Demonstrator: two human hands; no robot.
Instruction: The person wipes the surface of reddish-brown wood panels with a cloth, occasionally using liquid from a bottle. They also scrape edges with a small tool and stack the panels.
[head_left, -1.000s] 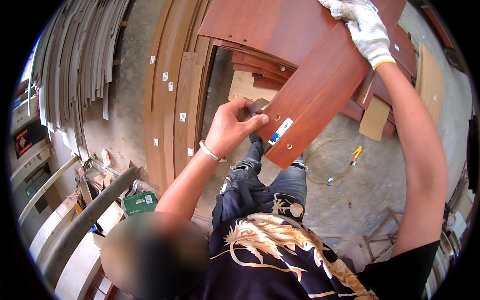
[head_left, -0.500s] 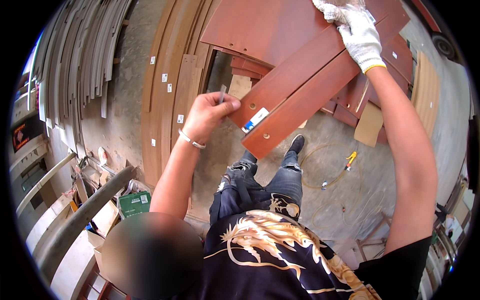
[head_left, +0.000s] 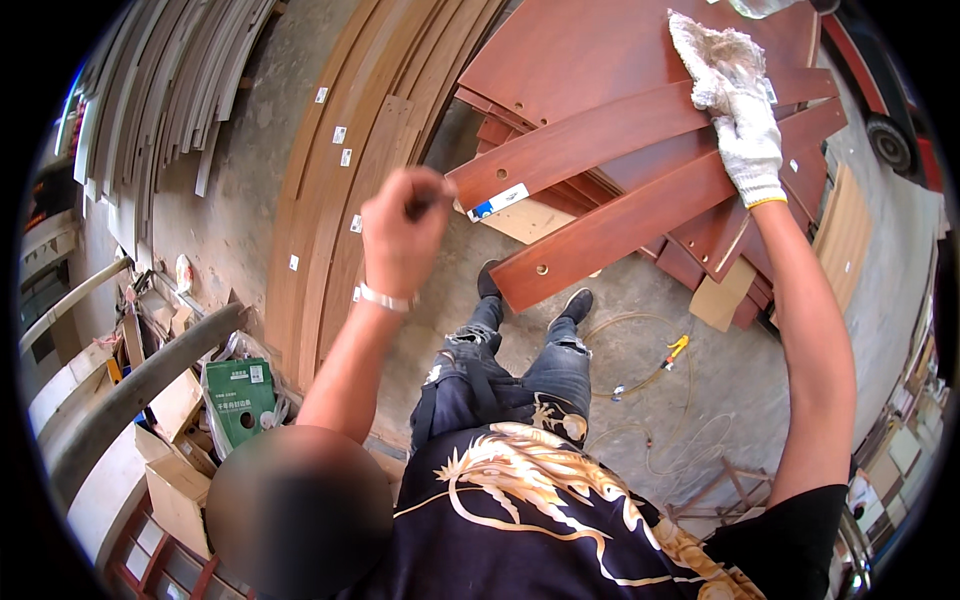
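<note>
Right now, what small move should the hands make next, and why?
Probably bring the left hand back to the near end of the reddish-brown board. That hand is raised clear, pinching something small and dark, while only the gloved right hand, with a rag, rests on the stacked boards.

Concrete floor [head_left: 700,390], stacked timber strips [head_left: 180,90]

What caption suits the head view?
Gloved right hand presses rag on board; left hand raised.
</note>
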